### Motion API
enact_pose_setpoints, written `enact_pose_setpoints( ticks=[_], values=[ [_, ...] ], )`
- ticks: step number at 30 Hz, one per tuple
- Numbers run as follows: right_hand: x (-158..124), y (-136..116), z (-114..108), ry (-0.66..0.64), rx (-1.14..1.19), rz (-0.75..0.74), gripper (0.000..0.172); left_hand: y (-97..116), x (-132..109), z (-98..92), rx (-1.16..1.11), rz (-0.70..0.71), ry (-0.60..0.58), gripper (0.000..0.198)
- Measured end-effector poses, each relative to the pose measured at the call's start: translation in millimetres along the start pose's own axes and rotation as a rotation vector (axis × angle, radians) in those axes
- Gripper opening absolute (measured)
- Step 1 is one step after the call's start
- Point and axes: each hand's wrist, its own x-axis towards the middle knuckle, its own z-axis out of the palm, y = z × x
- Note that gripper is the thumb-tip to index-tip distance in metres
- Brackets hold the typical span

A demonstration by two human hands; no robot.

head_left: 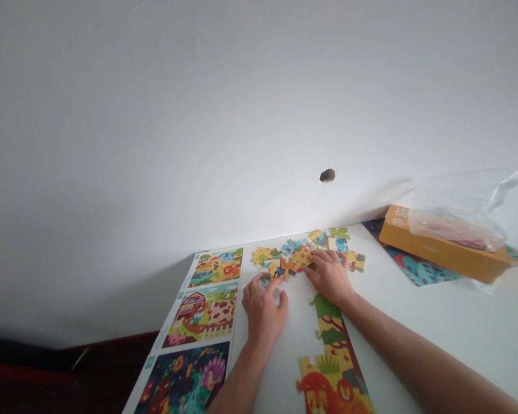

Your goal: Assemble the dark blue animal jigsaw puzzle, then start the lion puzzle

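Note:
Loose puzzle pieces (pixel 299 259) lie in a heap toward the back of the white table. My left hand (pixel 265 305) is at the near left side of the heap, fingers apart, with fingertips by the nearest pieces. On the right of the heap, my right hand (pixel 329 274) rests over several pieces, its fingers spread and partly covering them. A joined strip of puzzle (pixel 332 351) with trees and lions runs from below my right hand toward the front edge of the view.
A sheet with printed pictures (pixel 207 313) lies along the table's left edge. At the right, an orange box (pixel 440 250) holds a clear plastic bag (pixel 466 224) and sits on a dark colourful sheet (pixel 427 273). A white wall (pixel 259 126) with a hole stands behind.

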Motion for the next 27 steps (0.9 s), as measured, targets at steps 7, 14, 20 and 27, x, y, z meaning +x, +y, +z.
enact_pose_setpoints(
  ticks=[7, 14, 20, 27],
  values=[
    [-3.4, -5.1, -7.3, -0.125, 0.056, -0.167, 0.031, -0.4, -1.1, 0.6, 0.039, 0.021, 0.005, 0.035],
    [-3.6, -4.0, -2.0, -0.116, -0.057, -0.106, 0.032, 4.9, -2.1, -3.7, 0.06, 0.078, -0.045, 0.039],
    [-1.7, -0.3, 0.2, -0.044, -0.135, 0.029, 0.03, 5.5, -1.6, -3.3, 0.082, 0.042, -0.021, 0.039],
    [-1.3, 0.7, 1.1, -0.1, -0.097, -0.054, 0.028, 4.6, -1.4, -3.1, 0.08, 0.044, -0.019, 0.039]
  ],
)
